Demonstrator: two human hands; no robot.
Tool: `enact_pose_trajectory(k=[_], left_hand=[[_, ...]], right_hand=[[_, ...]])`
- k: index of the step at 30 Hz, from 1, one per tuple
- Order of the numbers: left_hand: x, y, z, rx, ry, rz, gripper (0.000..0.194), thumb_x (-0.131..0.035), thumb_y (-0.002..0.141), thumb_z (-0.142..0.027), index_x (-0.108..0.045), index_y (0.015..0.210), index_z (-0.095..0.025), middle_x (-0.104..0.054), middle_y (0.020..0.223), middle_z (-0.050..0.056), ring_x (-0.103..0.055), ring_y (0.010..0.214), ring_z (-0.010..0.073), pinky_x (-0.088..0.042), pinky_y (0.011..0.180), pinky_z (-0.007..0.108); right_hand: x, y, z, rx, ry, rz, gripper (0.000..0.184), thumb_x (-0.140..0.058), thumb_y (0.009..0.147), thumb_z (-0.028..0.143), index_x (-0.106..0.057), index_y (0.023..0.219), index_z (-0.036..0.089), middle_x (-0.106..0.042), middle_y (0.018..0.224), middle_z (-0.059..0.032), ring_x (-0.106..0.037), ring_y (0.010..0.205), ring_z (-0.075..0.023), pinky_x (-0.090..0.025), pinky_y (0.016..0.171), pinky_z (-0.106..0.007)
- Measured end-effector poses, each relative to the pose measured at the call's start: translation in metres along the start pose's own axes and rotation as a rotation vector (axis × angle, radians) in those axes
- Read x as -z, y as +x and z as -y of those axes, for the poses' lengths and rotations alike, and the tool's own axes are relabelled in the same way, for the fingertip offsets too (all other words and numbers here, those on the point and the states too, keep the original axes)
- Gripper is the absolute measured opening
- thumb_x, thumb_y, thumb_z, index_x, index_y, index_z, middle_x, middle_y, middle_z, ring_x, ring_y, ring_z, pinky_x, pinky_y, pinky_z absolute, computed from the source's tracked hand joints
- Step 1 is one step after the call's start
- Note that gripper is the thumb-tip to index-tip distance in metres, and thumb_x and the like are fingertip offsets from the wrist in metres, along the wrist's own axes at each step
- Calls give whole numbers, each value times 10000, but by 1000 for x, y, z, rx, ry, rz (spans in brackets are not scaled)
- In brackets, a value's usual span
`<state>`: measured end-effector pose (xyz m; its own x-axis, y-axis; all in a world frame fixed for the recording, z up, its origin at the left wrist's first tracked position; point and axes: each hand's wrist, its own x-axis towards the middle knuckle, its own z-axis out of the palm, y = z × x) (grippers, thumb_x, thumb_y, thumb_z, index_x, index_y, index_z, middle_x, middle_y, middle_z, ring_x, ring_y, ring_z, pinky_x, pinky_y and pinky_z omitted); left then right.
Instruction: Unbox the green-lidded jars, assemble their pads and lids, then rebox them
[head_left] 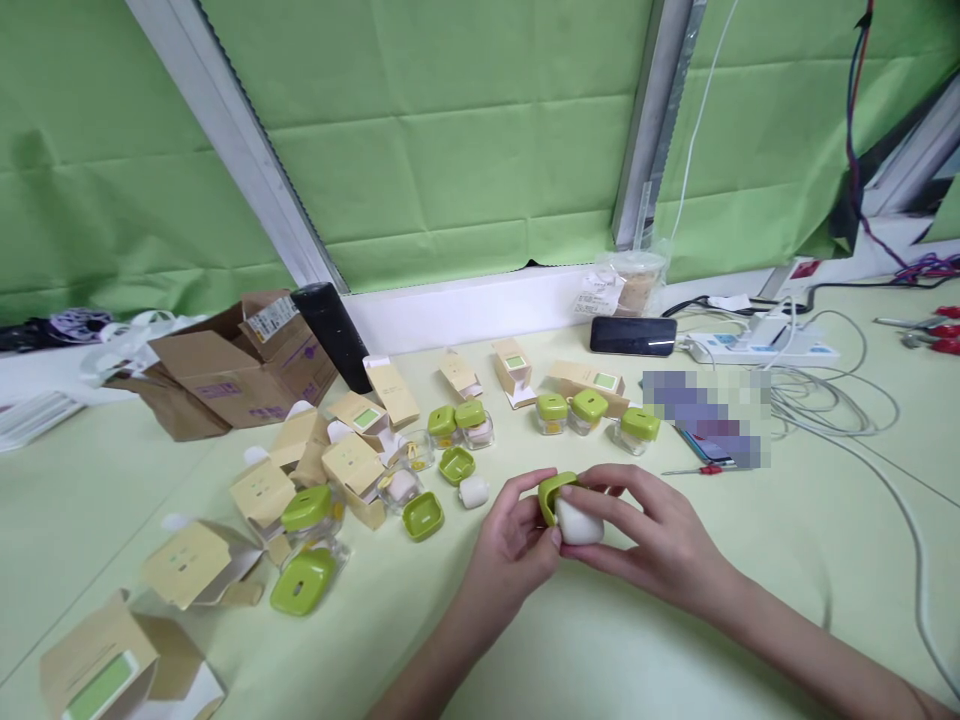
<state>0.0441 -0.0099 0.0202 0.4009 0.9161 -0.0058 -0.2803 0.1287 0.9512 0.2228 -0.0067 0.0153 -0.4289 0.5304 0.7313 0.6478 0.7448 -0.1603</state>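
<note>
My left hand (514, 545) is closed on a green square lid (550, 500), its thumb at the lower edge. In my right hand (660, 535) is a white rounded piece (580, 523), gripped between thumb and fingers and touching the lid. Whether the two are joined, I cannot tell. To the left, two loose green lids (424, 516) lie with their hollow sides up, near a small white piece (473, 491) and a clear container (400, 486) with a pale piece inside. Behind my hands stand several clear containers with green lids (587, 407).
Opened small cartons (187, 562) spread over the left and back of the table. A brown cardboard box (232, 375) and a black cylinder (332, 335) stand at the back left. On the right are a phone (634, 336), a screwdriver (709, 469), a power strip (761, 347) and white cables (896, 500).
</note>
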Motion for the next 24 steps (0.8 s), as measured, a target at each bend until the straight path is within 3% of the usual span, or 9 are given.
enact_pose_trajectory(k=[4, 9, 15, 20, 24], left_hand=[[-1, 0, 1, -16, 132, -44, 422, -630, 713, -128, -473, 1099, -197, -648, 794, 21, -597, 769, 167, -436, 724, 272], [0, -2, 1, -34, 234, -59, 462, -568, 678, -53, -458, 1101, -202, -671, 887, 41, -624, 858, 193, -453, 772, 292], [4, -3, 8, -70, 201, -22, 443, -575, 719, -100, -446, 1131, -199, -674, 952, 75, -629, 872, 212, -460, 785, 320], [6, -4, 7, -119, 154, 51, 451, -606, 767, -160, -418, 1174, -209, -648, 1026, 97, -604, 939, 215, -439, 815, 322], [2, -6, 3, -71, 147, 33, 567, -761, 652, -202, -440, 1119, -219, -639, 1031, 84, -583, 958, 226, -424, 822, 328]], right_hand=[[-1, -2, 2, 7, 8, 45, 301, -614, 849, 289, -557, 1135, 216, -638, 953, -92, -654, 771, -181, -555, 620, -285], [-1, -5, 7, 3, 50, 76, 314, -541, 897, 239, -520, 1209, 220, -620, 923, -80, -656, 746, -168, -567, 595, -264], [-2, -6, 9, -45, 69, 117, 316, -498, 925, 251, -504, 1241, 233, -575, 933, -82, -654, 759, -172, -571, 587, -266], [-6, -11, 8, -56, 103, 51, 362, -524, 913, 247, -498, 1273, 271, -524, 936, -63, -631, 756, -156, -571, 639, -272], [-9, -14, 11, -85, 116, 58, 376, -534, 896, 226, -521, 1262, 306, -468, 898, -45, -599, 767, -162, -571, 638, -281]])
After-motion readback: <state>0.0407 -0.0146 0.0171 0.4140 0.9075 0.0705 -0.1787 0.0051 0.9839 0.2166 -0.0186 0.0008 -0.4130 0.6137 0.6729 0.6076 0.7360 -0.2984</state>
